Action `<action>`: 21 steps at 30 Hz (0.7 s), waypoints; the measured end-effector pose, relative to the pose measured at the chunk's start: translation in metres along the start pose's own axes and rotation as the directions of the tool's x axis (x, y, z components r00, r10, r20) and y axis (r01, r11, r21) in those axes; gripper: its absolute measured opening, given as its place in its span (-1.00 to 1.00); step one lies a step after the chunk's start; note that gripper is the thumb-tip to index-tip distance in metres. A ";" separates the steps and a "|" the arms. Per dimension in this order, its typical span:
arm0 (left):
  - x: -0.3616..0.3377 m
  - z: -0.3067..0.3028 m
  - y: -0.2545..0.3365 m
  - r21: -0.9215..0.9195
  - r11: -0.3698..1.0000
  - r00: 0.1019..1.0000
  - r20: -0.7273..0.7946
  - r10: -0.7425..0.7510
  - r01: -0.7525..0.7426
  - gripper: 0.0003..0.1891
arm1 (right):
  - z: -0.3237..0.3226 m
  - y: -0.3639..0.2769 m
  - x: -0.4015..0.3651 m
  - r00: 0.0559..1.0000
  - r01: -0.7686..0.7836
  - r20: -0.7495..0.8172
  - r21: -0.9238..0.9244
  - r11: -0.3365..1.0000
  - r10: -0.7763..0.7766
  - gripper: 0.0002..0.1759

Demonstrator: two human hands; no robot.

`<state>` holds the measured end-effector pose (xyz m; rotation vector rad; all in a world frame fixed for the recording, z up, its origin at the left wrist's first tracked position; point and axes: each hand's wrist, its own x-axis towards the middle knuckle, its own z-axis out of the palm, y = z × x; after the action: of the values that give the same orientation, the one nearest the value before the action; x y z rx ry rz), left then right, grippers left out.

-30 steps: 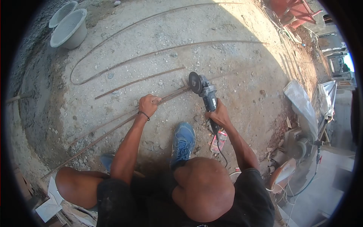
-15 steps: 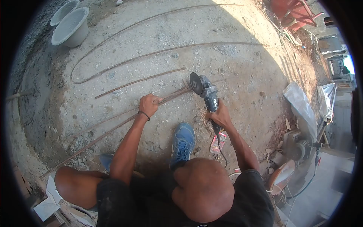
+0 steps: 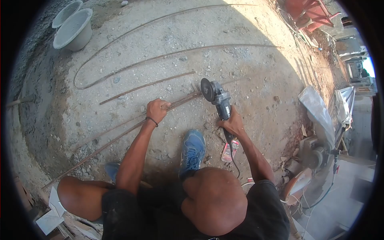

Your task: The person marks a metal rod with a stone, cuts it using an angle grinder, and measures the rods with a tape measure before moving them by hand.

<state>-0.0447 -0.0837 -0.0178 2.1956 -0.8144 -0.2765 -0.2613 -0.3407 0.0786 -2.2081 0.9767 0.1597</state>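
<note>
My right hand (image 3: 233, 123) is wrapped round the body of a black angle grinder (image 3: 222, 105), its power cord trailing down past my shoe. The grinder's disc (image 3: 207, 89) stands on edge right at the far end of some thin steel rods. My left hand (image 3: 157, 111) is closed round a steel rod (image 3: 120, 137), which runs from the lower left up toward the disc. A second thin rod lies close alongside it. Beyond my left hand, a short rod (image 3: 148, 87) rests on the ground, apart from the others.
A long bent rod (image 3: 132, 64) curves across the rough concrete ground. Two buckets (image 3: 74, 34) stand at the upper left, and a red wheelbarrow (image 3: 310, 14) at the upper right. To the right are plastic sheeting (image 3: 318, 114) and a motor (image 3: 316, 157) with a hose. My blue shoe (image 3: 193, 150) is between my arms.
Almost nothing differs. The grinder's disc sits very slightly lower, and the whole view has shifted a little to the left.
</note>
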 end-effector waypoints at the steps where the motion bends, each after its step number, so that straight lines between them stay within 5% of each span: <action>1: 0.000 -0.001 0.001 0.003 1.000 1.000 0.001 -0.006 0.006 -0.81 | 0.001 0.001 0.000 1.000 -0.001 0.000 0.000 1.000 0.001 -0.29; 21: -0.004 -0.004 -0.014 0.028 0.999 1.000 -0.008 -0.030 0.030 -0.79 | 0.018 0.004 0.008 0.999 0.013 0.032 -0.048 0.999 -0.011 -0.24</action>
<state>-0.0399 -0.0719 -0.0253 2.2358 -0.7863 -0.2729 -0.2556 -0.3355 0.0607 -2.2478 0.9513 0.2139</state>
